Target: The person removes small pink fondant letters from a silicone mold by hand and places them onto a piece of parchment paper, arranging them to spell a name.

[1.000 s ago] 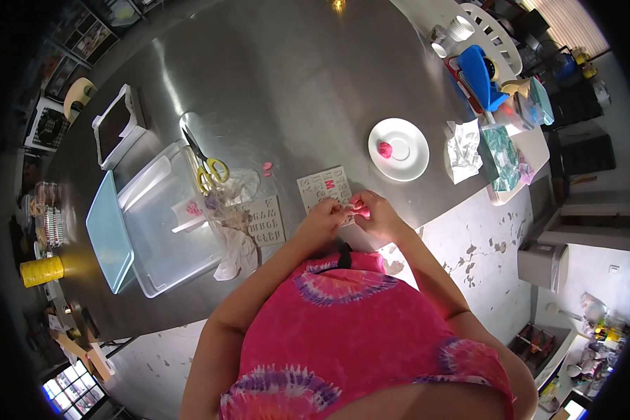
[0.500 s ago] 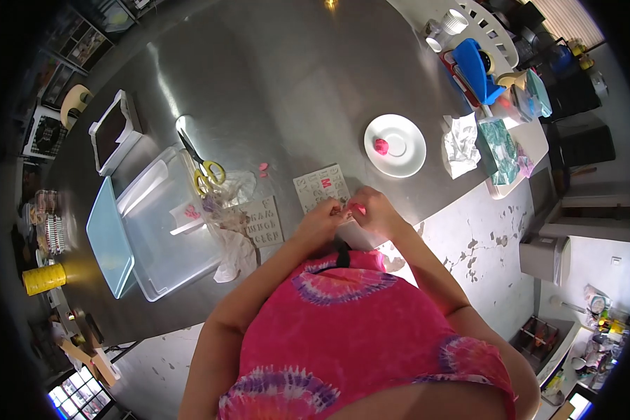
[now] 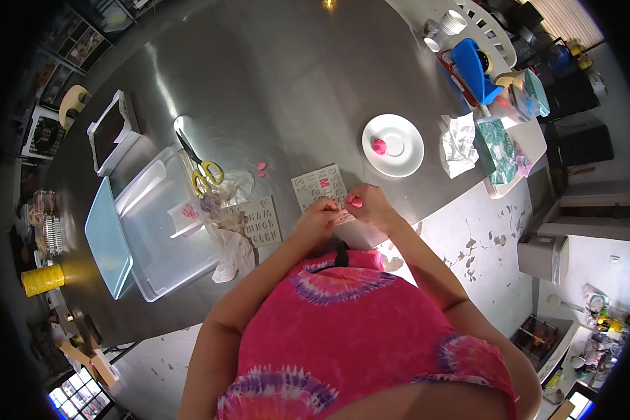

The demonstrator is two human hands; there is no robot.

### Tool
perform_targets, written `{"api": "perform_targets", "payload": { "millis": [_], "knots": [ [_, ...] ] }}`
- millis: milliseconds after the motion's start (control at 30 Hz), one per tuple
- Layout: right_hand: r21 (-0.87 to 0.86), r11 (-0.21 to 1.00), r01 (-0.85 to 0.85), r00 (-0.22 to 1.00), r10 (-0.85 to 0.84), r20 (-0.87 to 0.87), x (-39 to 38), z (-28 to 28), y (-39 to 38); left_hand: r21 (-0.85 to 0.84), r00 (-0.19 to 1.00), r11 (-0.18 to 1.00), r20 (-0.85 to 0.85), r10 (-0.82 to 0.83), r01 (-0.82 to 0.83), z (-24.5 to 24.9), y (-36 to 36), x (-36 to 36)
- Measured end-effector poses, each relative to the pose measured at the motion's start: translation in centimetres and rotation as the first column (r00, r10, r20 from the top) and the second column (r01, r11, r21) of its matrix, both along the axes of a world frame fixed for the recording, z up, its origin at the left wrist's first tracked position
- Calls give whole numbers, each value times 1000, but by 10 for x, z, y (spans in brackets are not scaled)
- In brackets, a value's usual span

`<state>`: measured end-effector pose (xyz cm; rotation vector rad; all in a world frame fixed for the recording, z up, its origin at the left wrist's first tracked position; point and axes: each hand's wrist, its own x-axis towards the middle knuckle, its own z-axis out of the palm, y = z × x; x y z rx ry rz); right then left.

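Note:
My right hand [image 3: 372,208] is closed around a pink lump [image 3: 357,201] beside the lower right corner of a letter mould [image 3: 318,186]. Fingers pressed together, my left hand [image 3: 319,220] meets it at the mould's near edge; what its fingertips pinch is too small to name. A pink M [image 3: 323,180] fills one of the mould's letters. Beyond my right hand, a white saucer [image 3: 402,165] carries another pink lump [image 3: 379,146]. A second letter mould [image 3: 260,222] lies left of my left hand, partly under clear plastic wrap.
Yellow-handled scissors [image 3: 206,170], small pink bits [image 3: 262,167] and a clear tray [image 3: 162,238] with a blue lid [image 3: 108,241] are on the left. Crumpled white paper [image 3: 460,145] and a green packet [image 3: 498,144] lie at the right edge.
My hands have shifted slightly apart, showing more of the near mould's right side. The pink lump now shows more clearly in my right hand.

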<state>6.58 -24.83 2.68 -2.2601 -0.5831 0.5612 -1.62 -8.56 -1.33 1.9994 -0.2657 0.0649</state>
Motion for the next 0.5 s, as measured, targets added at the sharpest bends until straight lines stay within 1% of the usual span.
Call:
{"api": "perform_targets", "payload": {
  "millis": [33, 67, 100, 133, 200, 267, 333, 367, 433, 467, 500],
  "knots": [
    [41, 998, -42, 999, 41, 18, 1, -1, -2, 0, 1000, 1000, 1, 0, 0, 0, 1, 0],
    [41, 998, -43, 999, 42, 19, 3, -1, -6, 67, 998, 998, 52, -24, 21, 0, 1, 0],
    [90, 985, -148, 988, 142, 67, 4, 1, -9, 134, 994, 990, 100, -50, 37, 3, 2, 0],
    [134, 958, -253, 964, 238, 119, 4, 2, -11, 134, 994, 990, 100, -48, 34, 7, 2, 0],
    [149, 954, -260, 965, 250, 86, 4, 7, -14, 286, 993, 953, 30, -112, 99, 14, 1, -1],
    [164, 950, -265, 964, 260, 53, 3, 10, -15, 315, 991, 941, 2, -133, 126, 21, 1, 0],
    [227, 969, -94, 991, 113, -73, 1, 10, -15, 343, 988, 927, -29, -149, 150, 24, 0, 1],
    [227, 969, -96, 991, 116, -73, 2, 11, -15, 345, 991, 929, -30, -130, 132, 25, -1, 1],
    [102, 978, -183, 982, 187, -26, 5, 15, -17, 347, 993, 930, -29, -113, 116, 28, -3, 1],
    [102, 978, -181, 982, 185, -26, 6, 12, -17, 329, 994, 938, -8, -110, 107, 29, -3, 1],
    [91, 975, -201, 979, 201, 12, 7, 10, -17, 311, 994, 945, 10, -106, 98, 30, -3, 0]
  ]
}}
